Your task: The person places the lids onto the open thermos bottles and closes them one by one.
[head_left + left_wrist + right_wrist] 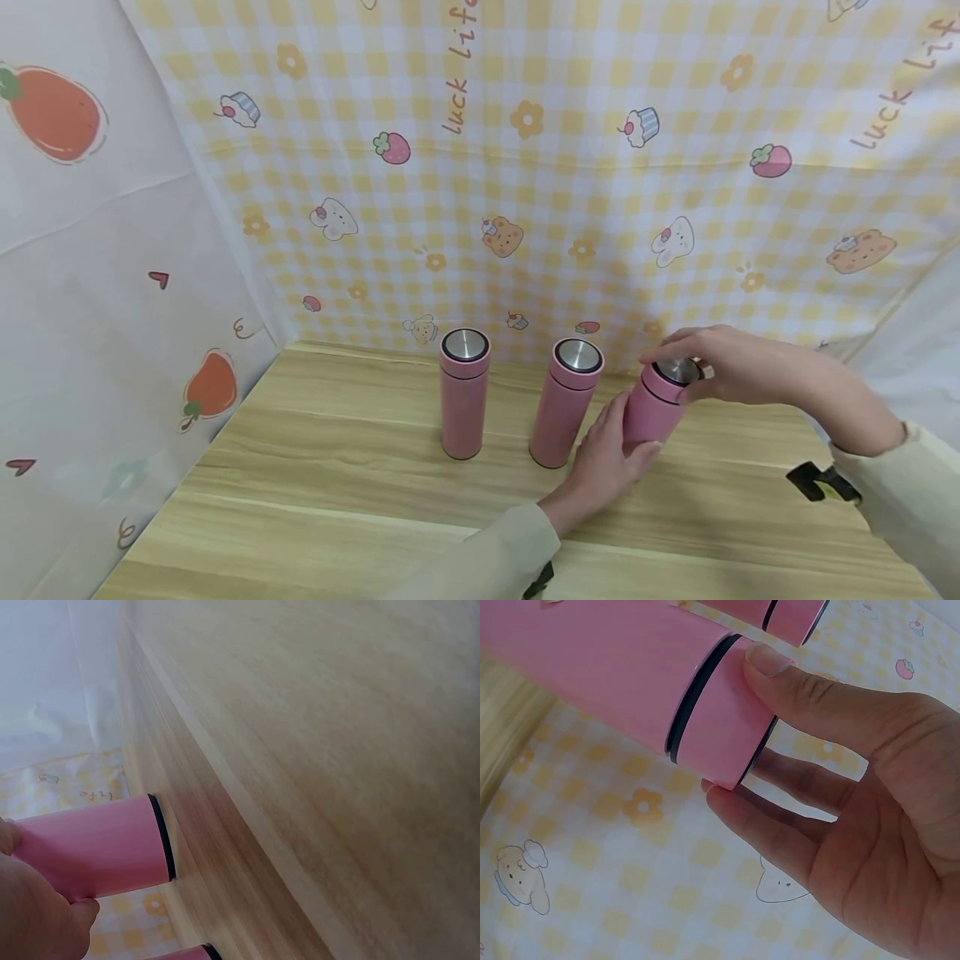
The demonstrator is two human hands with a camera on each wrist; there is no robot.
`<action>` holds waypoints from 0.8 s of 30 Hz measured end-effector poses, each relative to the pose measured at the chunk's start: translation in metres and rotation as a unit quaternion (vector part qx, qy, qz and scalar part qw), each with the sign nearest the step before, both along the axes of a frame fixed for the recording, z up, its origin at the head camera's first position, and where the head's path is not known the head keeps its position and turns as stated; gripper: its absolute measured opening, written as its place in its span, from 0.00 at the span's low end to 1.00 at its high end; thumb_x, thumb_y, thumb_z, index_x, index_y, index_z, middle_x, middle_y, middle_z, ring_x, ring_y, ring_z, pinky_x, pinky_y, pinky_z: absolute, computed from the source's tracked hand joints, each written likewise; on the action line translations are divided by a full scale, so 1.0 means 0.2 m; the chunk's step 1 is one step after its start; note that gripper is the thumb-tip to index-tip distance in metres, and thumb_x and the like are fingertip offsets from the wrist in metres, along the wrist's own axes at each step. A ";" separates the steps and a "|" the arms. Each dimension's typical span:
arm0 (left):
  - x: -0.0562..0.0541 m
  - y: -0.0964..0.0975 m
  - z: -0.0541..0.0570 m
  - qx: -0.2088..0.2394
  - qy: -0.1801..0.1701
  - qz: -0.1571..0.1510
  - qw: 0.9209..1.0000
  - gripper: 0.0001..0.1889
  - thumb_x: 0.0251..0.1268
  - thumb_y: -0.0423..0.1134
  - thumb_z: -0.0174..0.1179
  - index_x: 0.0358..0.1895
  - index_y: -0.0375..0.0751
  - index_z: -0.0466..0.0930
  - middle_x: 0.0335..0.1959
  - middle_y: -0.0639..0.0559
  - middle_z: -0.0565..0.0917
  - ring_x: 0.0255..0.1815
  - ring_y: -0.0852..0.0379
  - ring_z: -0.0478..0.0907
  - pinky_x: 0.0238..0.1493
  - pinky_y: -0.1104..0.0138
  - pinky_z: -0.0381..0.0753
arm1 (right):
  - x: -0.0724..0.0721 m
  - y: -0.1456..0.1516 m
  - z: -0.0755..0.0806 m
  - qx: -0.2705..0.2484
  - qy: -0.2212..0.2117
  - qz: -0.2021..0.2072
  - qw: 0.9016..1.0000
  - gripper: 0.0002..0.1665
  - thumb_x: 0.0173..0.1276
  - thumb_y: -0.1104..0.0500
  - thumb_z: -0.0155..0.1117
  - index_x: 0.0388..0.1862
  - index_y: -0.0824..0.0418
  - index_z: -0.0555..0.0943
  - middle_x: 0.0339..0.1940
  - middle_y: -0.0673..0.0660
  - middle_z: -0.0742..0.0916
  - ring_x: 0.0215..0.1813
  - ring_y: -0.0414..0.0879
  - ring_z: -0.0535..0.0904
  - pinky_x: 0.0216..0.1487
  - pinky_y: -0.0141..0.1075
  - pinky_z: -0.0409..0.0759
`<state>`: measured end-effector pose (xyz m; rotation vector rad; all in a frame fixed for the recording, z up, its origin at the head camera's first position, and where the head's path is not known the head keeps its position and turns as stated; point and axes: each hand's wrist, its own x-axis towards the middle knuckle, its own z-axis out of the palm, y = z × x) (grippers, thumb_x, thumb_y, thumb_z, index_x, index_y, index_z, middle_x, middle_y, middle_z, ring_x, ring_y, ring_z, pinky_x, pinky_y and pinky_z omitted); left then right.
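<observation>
Three pink vacuum flasks with black rings and steel-topped lids are in the head view. My left hand grips the body of the rightmost flask from its left side. At that flask's top, my right hand holds the lid between thumb and fingers. The lid sits on the flask, with a black ring between lid and body. In the left wrist view, the held flask's black-rimmed base is at the tabletop. The middle flask stands just left of my left hand; the left flask stands farther off.
The flasks are on a light wood-grain table. Behind it hangs a yellow checked cloth with cartoon prints. A white cloth with fruit and heart prints hangs at the left.
</observation>
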<state>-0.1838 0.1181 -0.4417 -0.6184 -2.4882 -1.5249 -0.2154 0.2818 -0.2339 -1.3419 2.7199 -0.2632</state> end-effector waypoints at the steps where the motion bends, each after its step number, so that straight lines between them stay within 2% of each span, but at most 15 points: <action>1: 0.00 0.00 0.00 -0.001 0.000 0.001 1.000 0.38 0.72 0.50 0.64 0.79 0.50 0.56 0.70 0.57 0.70 0.64 0.62 0.71 0.59 0.59 0.77 | 0.00 0.00 0.00 -0.001 0.001 -0.002 1.000 0.34 0.55 0.67 0.82 0.62 0.58 0.83 0.57 0.57 0.84 0.46 0.45 0.83 0.37 0.35 0.84; 11: 0.01 0.00 0.00 -0.002 -0.009 0.004 1.000 0.38 0.72 0.51 0.64 0.78 0.46 0.56 0.70 0.58 0.70 0.64 0.62 0.71 0.60 0.57 0.77 | 0.01 -0.02 0.00 0.003 -0.014 -0.035 0.999 0.32 0.58 0.64 0.80 0.63 0.62 0.82 0.55 0.58 0.86 0.38 0.38 0.81 0.34 0.36 0.84; 24: 0.00 0.01 0.00 -0.004 -0.008 0.006 1.000 0.38 0.72 0.51 0.64 0.78 0.47 0.57 0.70 0.58 0.70 0.65 0.61 0.71 0.61 0.57 0.77 | 0.00 -0.02 0.00 0.016 0.015 -0.032 0.999 0.29 0.61 0.60 0.79 0.61 0.63 0.83 0.47 0.53 0.86 0.33 0.34 0.77 0.32 0.33 0.80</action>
